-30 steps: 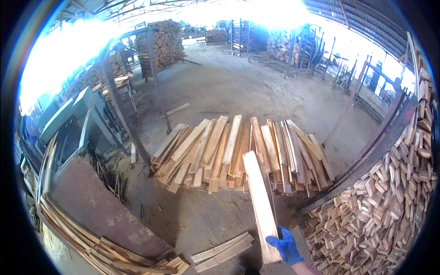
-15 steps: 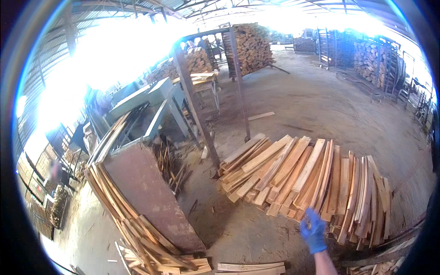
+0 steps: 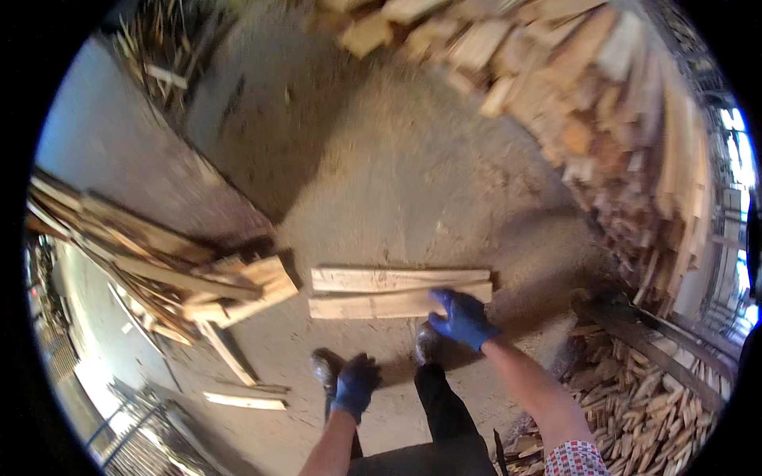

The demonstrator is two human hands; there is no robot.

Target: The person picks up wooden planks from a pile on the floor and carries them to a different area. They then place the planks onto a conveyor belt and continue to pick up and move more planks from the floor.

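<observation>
Two pale wooden boards lie side by side on the floor in front of my feet, a far board (image 3: 397, 278) and a near board (image 3: 369, 306). My right hand (image 3: 464, 319), in a blue glove, is over the right part of the near board with thumb and fingers apart. Whether it touches the wood I cannot tell. My left hand (image 3: 357, 385), gloved in blue with a darker palm side, hangs lower by my left shoe. Its fingers look loosely spread, and nothing shows in them.
A large stack of boards (image 3: 587, 103) fills the upper right. Loose boards (image 3: 190, 278) lean along a big flat panel (image 3: 175, 159) on the left. Small wood offcuts (image 3: 635, 404) are heaped at lower right, beside a dark beam (image 3: 659, 353). Thin strips (image 3: 244, 401) lie near my left.
The view has swung down from the wide shed to the floor by my feet. My right hand now appears over the two boards, and my left hand has come into view.
</observation>
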